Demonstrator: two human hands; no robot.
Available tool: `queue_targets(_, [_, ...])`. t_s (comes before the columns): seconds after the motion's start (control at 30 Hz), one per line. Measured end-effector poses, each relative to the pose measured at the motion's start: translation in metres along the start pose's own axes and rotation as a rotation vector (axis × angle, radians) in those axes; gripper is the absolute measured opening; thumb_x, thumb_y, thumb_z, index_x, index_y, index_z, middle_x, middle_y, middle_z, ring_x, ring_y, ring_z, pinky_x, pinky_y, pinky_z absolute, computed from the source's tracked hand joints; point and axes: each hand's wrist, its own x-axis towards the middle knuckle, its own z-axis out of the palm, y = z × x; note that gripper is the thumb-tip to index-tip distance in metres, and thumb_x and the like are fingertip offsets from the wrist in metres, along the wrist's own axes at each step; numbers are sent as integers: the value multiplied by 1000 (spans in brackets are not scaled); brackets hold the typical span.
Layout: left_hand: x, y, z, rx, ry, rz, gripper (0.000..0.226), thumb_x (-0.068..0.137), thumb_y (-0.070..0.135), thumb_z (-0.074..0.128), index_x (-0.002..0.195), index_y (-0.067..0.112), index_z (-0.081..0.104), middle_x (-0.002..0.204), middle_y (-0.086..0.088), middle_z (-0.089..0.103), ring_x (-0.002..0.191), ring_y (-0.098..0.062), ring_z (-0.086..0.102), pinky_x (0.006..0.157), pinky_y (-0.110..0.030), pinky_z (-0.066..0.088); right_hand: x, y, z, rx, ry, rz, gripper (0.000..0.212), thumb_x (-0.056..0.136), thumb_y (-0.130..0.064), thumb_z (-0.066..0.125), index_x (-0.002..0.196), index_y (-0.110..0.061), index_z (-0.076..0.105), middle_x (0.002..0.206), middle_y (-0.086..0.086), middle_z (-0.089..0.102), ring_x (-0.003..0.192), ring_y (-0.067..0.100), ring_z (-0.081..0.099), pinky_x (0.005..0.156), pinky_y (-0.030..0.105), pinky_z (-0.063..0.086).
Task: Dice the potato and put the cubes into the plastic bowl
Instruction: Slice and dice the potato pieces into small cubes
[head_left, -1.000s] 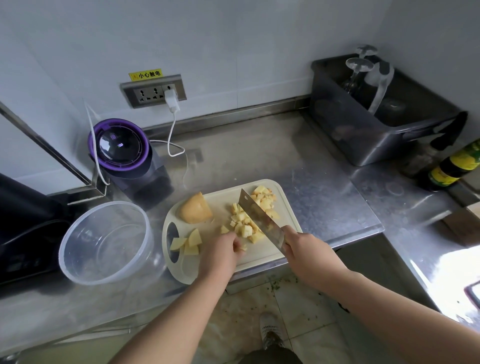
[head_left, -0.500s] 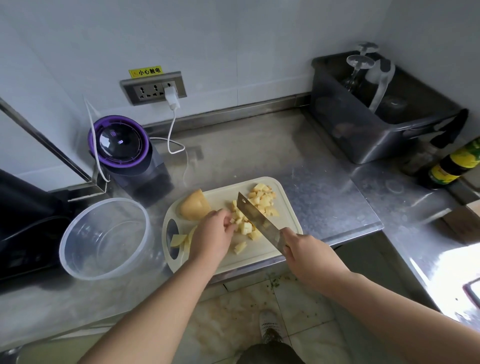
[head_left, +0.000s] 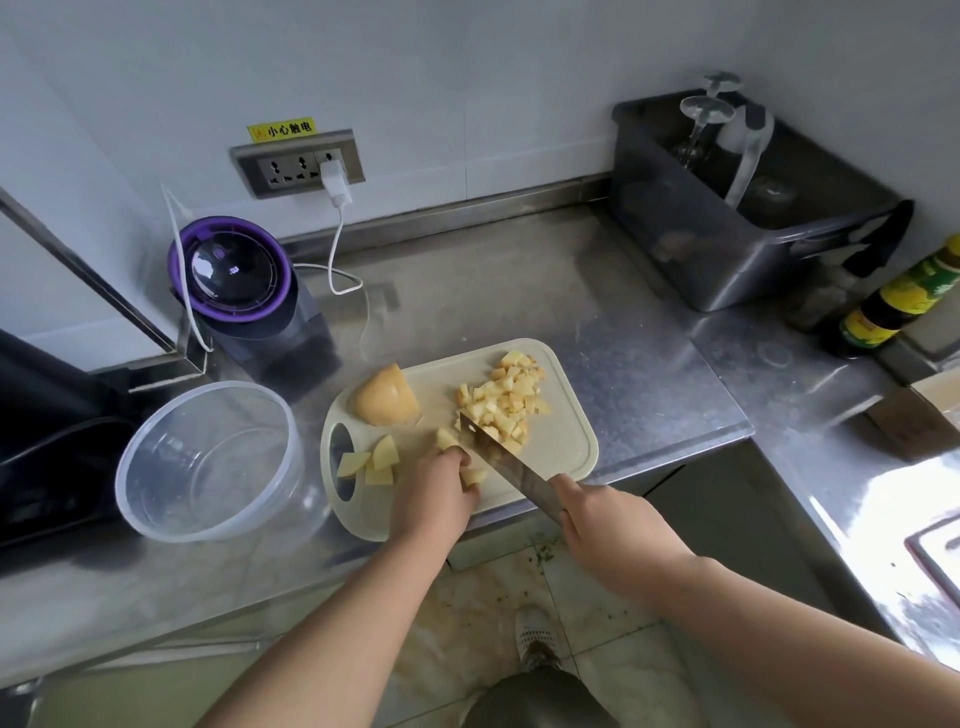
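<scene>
I see the left hand (head_left: 434, 493) knuckles-up, fingers curled onto a pale potato piece (head_left: 474, 476) on the cream plastic board (head_left: 566, 447). The right hand (head_left: 608, 525) grips the steel cleaver (head_left: 498, 460), blade tilted alongside.

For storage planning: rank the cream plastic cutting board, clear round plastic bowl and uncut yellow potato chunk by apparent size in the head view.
1. Cream plastic cutting board
2. Clear round plastic bowl
3. Uncut yellow potato chunk
Similar camera distance, so the order holds.
</scene>
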Motion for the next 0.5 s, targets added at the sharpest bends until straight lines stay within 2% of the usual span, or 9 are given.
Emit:
queue_targets(0.13, [-2, 1, 0, -17, -8, -52, 27, 88, 25, 62, 114, 19, 61, 107, -4, 67, 99, -25, 63, 79, -32, 52, -5, -5, 4, -8, -16, 4, 27, 93, -6, 38, 117, -19, 38, 74, -1, 46, 64, 26, 49, 52, 33, 34])
queue_targets(0.3, [-3, 1, -1, -14, -2, -72, 16, 87, 22, 63, 101, 17, 65, 98, -4, 68, 92, -24, 64, 75, -31, 51, -8, -11, 10, -23, -31, 12, 41, 91, -4, 41, 129, -18, 37, 97, 4, 60, 70, 27, 52, 55, 32, 37])
queue_targets(0.5, [-1, 1, -2, 20, 4, -65, 18, 88, 25, 63, 103, 15, 67, 101, -4, 69, 95, -24, 65, 76, -31, 50, -10, -15, 14, -48, -31, 23, 40, 92, -4, 40, 130, -18, 34, 95, 4, 59, 68, 27, 49, 54, 33, 37])
